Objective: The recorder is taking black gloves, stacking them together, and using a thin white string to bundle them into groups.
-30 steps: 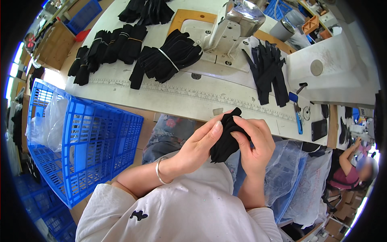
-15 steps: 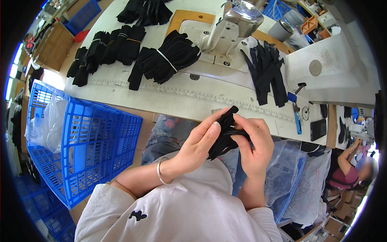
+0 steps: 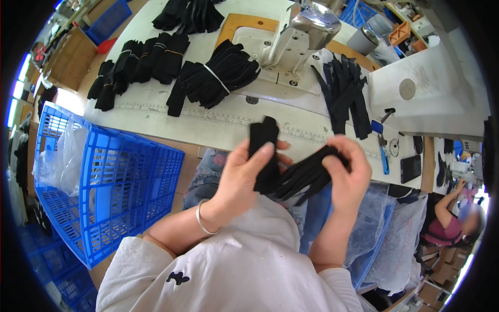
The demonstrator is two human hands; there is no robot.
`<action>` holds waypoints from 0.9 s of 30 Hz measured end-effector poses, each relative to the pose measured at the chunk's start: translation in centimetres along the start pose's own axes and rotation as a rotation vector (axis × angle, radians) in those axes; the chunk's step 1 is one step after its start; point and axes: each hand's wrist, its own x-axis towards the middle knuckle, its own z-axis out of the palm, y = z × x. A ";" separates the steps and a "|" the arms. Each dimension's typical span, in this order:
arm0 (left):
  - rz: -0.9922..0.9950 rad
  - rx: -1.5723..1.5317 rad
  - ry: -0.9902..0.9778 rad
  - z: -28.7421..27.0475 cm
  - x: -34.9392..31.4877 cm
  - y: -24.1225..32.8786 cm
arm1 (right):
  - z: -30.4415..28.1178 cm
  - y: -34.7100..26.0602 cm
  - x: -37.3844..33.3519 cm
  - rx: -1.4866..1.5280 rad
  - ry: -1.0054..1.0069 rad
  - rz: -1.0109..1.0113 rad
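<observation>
**Black gloves held in both hands at the table edge**

At the centre of the frame, the left hand (image 3: 244, 174) gripped an upright black glove (image 3: 264, 151), while the right hand (image 3: 348, 171) closed around a fan of glove fingers (image 3: 304, 177). A tied bundle of gloves (image 3: 215, 78) lay above on the white table (image 3: 156, 117). A blue crate (image 3: 112, 182) stood at left.

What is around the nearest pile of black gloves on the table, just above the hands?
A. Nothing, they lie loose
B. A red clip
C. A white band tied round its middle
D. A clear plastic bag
C: the bundle of black gloves beside the sewing machine has a thin white band crossing its middle, holding the pile together.
</observation>
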 end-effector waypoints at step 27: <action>-0.095 0.063 -0.159 0.0 -1.1 -0.8 | 4.0 2.3 -1.1 -0.559 0.119 -0.628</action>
